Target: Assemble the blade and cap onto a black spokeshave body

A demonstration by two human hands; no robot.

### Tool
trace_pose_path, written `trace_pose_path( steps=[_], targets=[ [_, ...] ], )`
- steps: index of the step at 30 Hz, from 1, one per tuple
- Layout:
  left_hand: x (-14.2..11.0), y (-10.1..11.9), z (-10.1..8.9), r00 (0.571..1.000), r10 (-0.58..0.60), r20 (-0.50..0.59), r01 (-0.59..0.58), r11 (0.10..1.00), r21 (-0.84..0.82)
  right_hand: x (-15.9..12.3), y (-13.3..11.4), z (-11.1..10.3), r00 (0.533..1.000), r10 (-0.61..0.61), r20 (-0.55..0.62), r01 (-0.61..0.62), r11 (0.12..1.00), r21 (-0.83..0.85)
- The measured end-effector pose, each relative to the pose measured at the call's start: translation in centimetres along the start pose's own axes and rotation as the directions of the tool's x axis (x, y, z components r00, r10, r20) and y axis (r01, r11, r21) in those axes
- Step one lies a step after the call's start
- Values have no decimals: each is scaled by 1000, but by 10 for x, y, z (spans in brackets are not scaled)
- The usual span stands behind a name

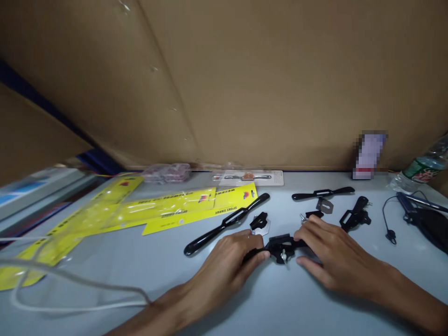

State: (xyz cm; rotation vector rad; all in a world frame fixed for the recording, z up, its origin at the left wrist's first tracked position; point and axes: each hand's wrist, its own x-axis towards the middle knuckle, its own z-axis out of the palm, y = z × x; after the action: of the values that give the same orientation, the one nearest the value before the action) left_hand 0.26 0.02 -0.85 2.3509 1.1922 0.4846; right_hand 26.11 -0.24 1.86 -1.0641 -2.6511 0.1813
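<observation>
A black spokeshave [281, 243] lies low over the table between my hands, its silver thumbscrew towards me. My left hand [234, 256] is closed around its left handle, thumb in front. My right hand [329, 247] has its fingers over the right handle, with the thumb lower and a little apart. Behind my left hand rest a long black spokeshave body [229, 223] and a black cap with a metal blade [261, 224]. Beyond my right hand are another spokeshave body [322, 192], a loose blade [325, 206] and a spokeshave with its cap fitted [355, 214].
Yellow spokeshave packages [168, 207] spread across the left. A white cable [87, 284] loops at front left. Along the back stand a carded spokeshave [250, 178], a phone [369, 156] and a plastic bottle [423, 168]. A brown board [262, 84] closes off the back.
</observation>
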Motion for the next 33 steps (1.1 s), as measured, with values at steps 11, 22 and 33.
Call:
trace_pose_path(
  steps=[11,22,33],
  targets=[
    [-7,0,-1,945,307,-116,-290,947,139,1,-3,12,995,-46,-87,36,993,-111],
    [-12,-1,7,922,327,-206,-320,945,67,0,-5,8,997,-55,-54,50,995,-91],
    [-2,11,11,940,272,-204,-247,959,141,1,-8,15,994,-67,-81,62,996,-59]
  ],
)
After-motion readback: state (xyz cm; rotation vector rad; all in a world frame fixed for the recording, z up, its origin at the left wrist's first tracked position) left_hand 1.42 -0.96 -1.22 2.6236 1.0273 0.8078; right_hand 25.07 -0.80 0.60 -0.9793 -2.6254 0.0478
